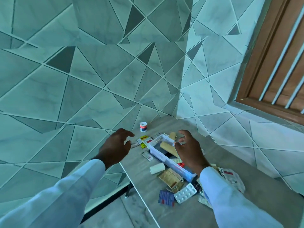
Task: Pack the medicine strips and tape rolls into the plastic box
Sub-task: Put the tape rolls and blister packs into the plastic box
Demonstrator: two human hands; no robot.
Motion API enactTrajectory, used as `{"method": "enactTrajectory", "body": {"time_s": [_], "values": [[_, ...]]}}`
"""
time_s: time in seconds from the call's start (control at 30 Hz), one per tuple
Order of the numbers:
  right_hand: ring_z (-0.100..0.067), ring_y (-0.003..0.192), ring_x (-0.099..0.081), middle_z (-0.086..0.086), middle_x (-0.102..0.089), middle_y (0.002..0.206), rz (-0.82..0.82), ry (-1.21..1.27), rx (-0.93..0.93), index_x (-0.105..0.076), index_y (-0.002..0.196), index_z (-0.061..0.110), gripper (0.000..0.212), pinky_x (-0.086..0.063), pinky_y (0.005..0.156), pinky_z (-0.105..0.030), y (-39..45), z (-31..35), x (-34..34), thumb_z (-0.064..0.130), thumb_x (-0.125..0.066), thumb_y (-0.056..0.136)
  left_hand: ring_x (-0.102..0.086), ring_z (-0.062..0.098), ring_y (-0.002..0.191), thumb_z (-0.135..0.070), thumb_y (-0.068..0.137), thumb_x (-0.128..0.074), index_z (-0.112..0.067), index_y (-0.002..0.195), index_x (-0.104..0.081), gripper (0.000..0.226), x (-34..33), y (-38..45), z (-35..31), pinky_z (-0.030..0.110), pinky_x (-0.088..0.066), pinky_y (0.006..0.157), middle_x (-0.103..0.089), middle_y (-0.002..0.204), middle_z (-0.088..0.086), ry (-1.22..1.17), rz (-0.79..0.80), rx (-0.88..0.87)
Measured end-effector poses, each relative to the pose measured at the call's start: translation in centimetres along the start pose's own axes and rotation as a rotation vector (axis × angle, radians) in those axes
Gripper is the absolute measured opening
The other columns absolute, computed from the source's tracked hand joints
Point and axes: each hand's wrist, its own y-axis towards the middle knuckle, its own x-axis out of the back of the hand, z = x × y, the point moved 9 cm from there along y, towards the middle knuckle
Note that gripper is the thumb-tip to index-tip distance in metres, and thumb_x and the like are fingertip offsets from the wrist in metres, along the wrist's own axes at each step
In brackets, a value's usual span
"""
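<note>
Head view: both hands (115, 145) (189, 148) hover empty; strip labels (144, 140) unreadable

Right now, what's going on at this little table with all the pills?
A person is packing medical supplies into a clear plastic box. Both hands hover empty: the left hand over the sachets, the right hand over the box, where a beige roll already lies. A white tape roll, blister strips and a small jar sit outside it.

a home room: patterned wall tiles (98, 76), barred wooden window (276, 63).
</note>
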Motion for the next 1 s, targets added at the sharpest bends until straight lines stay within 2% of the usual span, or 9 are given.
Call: {"method": "enactTrajectory", "body": {"time_s": [0.1, 0.17, 0.4, 0.57, 0.7, 0.8, 0.93, 1.0], "values": [[-0.025, 0.098, -0.062, -0.006, -0.063, 0.110, 0.011, 0.005, -0.021, -0.049, 0.126, 0.025, 0.043, -0.049, 0.086, -0.032, 4.8, -0.7, -2.6, 0.019, -0.061, 0.085, -0.061, 0.015, 0.092, -0.014, 0.086, -0.060, -0.025, 0.109, -0.064, 0.026, -1.7, 4.7, 3.1, 0.022, -0.043, 0.080, -0.062, 0.111, -0.002, -0.008, 0.035, 0.043], [-0.025, 0.101, -0.060, -0.006, -0.062, 0.110, 0.031, -0.003, -0.029, -0.049, 0.128, 0.024, 0.044, -0.047, 0.088, -0.032, 7.3, -1.0, -4.0, 0.020, -0.062, 0.085, -0.061, 0.015, 0.091, -0.013, 0.086, -0.060, -0.025, 0.109, -0.064, 0.027, -2.5, 7.4, 4.9, 0.021, -0.042, 0.081, -0.063, 0.112, -0.001, -0.018, 0.051, 0.072], [-0.023, 0.106, -0.059, -0.006, -0.064, 0.111, 0.062, -0.049, -0.154, -0.049, 0.127, 0.024, 0.043, -0.039, 0.084, -0.024, 13.0, -5.5, -8.4, 0.023, -0.063, 0.086, -0.060, 0.011, 0.085, -0.011, 0.084, -0.063, -0.026, 0.109, -0.064, 0.029, -7.0, 15.1, 10.4, 0.021, -0.042, 0.080, -0.063, 0.110, -0.003, -0.035, 0.140, 0.050], [-0.021, 0.105, -0.061, -0.006, -0.066, 0.111, 0.003, -0.108, -0.345, -0.052, 0.125, 0.022, 0.045, -0.044, 0.085, -0.026, 16.0, -11.1, -10.8, 0.022, -0.064, 0.082, -0.061, 0.017, 0.088, -0.010, 0.083, -0.063, -0.022, 0.112, -0.063, 0.031, -12.7, 22.5, 16.7, 0.028, -0.048, 0.087, -0.063, 0.113, 0.001, -0.079, 0.259, 0.071], [-0.029, 0.104, -0.063, -0.010, -0.068, 0.111, -0.055, -0.171, -0.468, -0.055, 0.123, 0.015, 0.042, -0.046, 0.086, -0.030, 18.2, -13.2, -13.2, 0.019, -0.063, 0.082, -0.062, 0.022, 0.090, -0.004, 0.079, -0.065, -0.019, 0.112, -0.062, 0.036, -18.7, 29.0, 18.6, 0.029, -0.047, 0.088, -0.063, 0.113, 0.006, -0.151, 0.362, -0.017], [-0.032, 0.102, -0.063, -0.014, -0.068, 0.108, -0.054, -0.195, -0.527, -0.056, 0.120, 0.012, 0.038, -0.047, 0.082, -0.032, 20.0, -13.3, -15.5, 0.014, -0.061, 0.083, -0.061, 0.028, 0.102, 0.002, 0.076, -0.063, -0.013, 0.113, -0.062, 0.040, -22.5, 32.4, 18.8, 0.031, -0.045, 0.095, -0.062, 0.114, 0.010, -0.185, 0.447, -0.107], [-0.021, 0.092, -0.061, -0.003, -0.060, 0.111, -0.012, -0.141, -0.631, -0.051, 0.131, 0.020, 0.053, -0.048, 0.079, -0.030, 20.9, -14.0, -18.8, 0.018, -0.065, 0.080, -0.052, 0.026, 0.118, -0.009, 0.079, -0.061, -0.019, 0.121, -0.059, 0.043, -26.4, 35.4, 19.4, 0.036, -0.041, 0.102, -0.055, 0.127, 0.005, -0.144, 0.518, -0.135], [-0.020, 0.095, -0.061, -0.002, -0.059, 0.116, 0.000, -0.150, -0.653, -0.049, 0.133, 0.023, 0.057, -0.048, 0.085, -0.029, 21.2, -14.3, -19.9, 0.022, -0.068, 0.079, -0.044, 0.027, 0.128, -0.016, 0.082, -0.061, -0.025, 0.130, -0.052, 0.049, -28.6, 36.1, 19.9, 0.040, -0.038, 0.107, -0.045, 0.141, 0.004, -0.061, 0.577, -0.136]]}}
